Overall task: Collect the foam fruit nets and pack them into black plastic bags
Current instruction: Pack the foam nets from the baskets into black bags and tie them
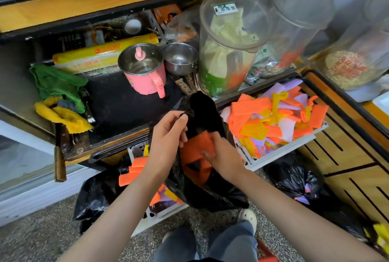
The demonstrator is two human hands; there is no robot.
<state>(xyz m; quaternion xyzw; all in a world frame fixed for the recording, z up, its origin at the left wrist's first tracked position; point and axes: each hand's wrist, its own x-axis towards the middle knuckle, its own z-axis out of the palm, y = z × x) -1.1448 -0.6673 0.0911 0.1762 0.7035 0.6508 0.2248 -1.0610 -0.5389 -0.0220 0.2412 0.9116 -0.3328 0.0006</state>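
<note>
A black plastic bag hangs open in front of me. My left hand pinches its rim and holds the mouth up. My right hand is inside the mouth, gripping an orange foam net that lies partly in the bag; this hand is blurred. A white tray to the right holds a heap of orange, yellow and pale purple foam nets. More orange nets lie in a lower white tray behind the bag.
Two more black bags sit on the floor, one at the left and one at the right. A pink pot, a steel pot, clear jars and cloths crowd the counter. My feet stand below.
</note>
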